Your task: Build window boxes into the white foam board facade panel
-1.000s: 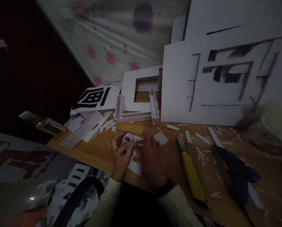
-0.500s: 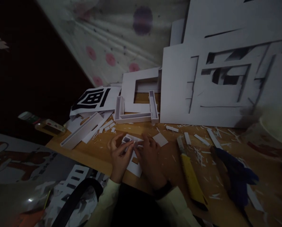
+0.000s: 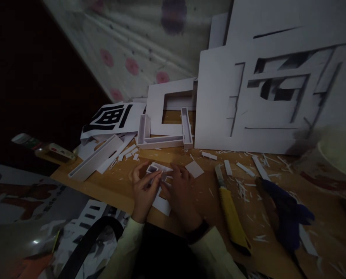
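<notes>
White foam-board piece (image 3: 163,167), small, with a boxed corner, sits between both hands just above the tabletop (image 3: 126,190). Left hand (image 3: 143,193): thumb and index pinched narrow on its near edge, other fingers curled. Right hand (image 3: 182,193): fingers bent, tips close to the left ones at the same piece; too dark to tell whether they grip. Clock directions from the hands: flat white piece with a cut-out (image 3: 160,208) at 6, partly under them; blank white square (image 3: 194,169) between 2 and 3, just beside the right hand. Yellow utility knife (image 3: 233,217) lies at 4, dark blue glue gun (image 3: 289,217) between 3 and 4, farther out, with white offcuts (image 3: 245,169) scattered about. Open white channel frame (image 3: 164,142) at 12; larger white panel with a square opening (image 3: 155,104) behind it. Big board with character cut-outs (image 3: 213,108) stands at 2. Printed sheet with a black character (image 3: 133,112) at 11. Long white channel (image 3: 95,159) at 10, tilted across the table edge area; capped bottle (image 3: 55,152) between 9 and 10, lying down. Pale tub (image 3: 332,166), blurry, at 3. Dark band (image 3: 198,231) on right wrist.
</notes>
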The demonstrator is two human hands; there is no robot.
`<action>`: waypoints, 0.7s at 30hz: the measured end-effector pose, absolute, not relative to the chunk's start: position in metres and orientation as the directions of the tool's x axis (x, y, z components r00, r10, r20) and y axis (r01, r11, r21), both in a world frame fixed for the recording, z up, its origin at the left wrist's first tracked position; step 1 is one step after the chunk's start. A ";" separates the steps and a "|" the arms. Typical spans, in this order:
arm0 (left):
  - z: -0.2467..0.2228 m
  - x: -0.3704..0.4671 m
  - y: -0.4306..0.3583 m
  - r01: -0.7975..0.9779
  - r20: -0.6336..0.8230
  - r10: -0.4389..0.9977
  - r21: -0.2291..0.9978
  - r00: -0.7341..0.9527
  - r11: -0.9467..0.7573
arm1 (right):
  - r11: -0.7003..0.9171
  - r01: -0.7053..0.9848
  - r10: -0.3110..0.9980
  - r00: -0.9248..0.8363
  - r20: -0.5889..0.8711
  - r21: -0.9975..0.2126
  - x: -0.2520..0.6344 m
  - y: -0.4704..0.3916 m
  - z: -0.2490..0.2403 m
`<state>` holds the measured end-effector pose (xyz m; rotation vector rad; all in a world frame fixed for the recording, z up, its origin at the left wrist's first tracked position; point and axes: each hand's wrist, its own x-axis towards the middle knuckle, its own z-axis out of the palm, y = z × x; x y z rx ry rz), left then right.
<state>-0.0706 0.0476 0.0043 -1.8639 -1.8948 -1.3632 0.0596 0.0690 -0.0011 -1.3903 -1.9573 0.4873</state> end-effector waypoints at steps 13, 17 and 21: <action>0.006 -0.071 0.048 0.844 0.642 0.734 0.502 -0.220 -0.187 | 0.332 0.630 0.943 -0.196 0.269 -0.703 0.060 0.068 -0.003; 0.006 -0.071 0.048 0.844 0.637 0.738 0.505 -0.225 -0.179 | 0.330 0.622 0.944 -0.203 0.260 -0.710 0.061 0.068 -0.002; 0.004 -0.072 0.049 0.856 0.645 0.734 0.485 -0.213 -0.178 | 0.334 0.630 0.943 -0.212 0.257 -0.701 0.062 0.068 -0.001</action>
